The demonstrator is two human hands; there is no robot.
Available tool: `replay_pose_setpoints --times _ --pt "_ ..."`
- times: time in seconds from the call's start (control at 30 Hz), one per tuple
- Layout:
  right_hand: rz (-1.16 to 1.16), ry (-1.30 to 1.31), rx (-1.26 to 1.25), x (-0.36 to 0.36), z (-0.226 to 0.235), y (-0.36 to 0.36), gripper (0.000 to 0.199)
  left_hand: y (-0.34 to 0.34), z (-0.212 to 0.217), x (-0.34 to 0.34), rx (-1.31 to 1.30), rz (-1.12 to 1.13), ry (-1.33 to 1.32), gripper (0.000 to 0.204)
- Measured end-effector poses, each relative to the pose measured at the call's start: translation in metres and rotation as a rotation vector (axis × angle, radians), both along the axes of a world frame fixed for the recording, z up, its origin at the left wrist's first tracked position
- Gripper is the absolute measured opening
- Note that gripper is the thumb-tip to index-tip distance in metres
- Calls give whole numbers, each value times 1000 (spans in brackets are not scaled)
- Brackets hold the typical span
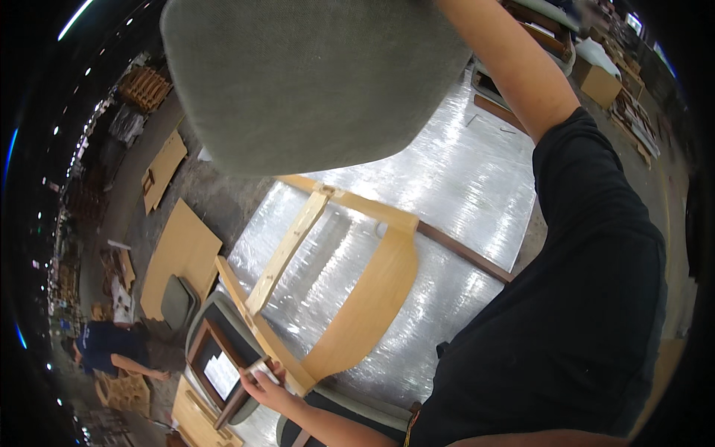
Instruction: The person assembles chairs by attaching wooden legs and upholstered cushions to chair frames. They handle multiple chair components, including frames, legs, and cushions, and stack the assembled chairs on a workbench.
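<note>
A grey padded chair seat (313, 82) fills the top of the view, tilted up close. My right arm reaches up to its right edge; the hand is beyond the picture. At the lower left, the fingers of my left hand (267, 386) are curled around a small pale thing I cannot make out. That hand is beside the near end of a light wooden chair frame (372, 298), which lies with its curved backrest toward me. A dark brown wooden frame (212, 350) with a white paper (222, 374) on it is just left of my left hand, against a grey cushion.
The chair frame rests on a surface wrapped in shiny clear film (477, 186). Flat wooden boards (182, 249) lie on the floor to the left. A co-worker (112, 346) bends over at far left. A cardboard box (598, 83) stands at upper right near stacked chair parts.
</note>
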State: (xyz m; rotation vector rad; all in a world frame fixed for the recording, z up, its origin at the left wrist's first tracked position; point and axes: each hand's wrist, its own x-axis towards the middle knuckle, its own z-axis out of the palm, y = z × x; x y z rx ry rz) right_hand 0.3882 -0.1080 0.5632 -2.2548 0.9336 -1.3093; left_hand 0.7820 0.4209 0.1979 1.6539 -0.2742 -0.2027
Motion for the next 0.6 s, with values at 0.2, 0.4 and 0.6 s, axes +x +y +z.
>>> replay_pose_setpoints --times 0.2,0.4,0.6 --pt "-235 336 -238 -17 -104 -107 37 -58 35 -110 -48 -13 62 48" --pt "88 547 -403 -92 -275 -128 42 -90 48 -157 -22 -52 -36 46" --pt "52 781 -105 -192 -493 -96 61 -61 41 -175 18 57 59 47"
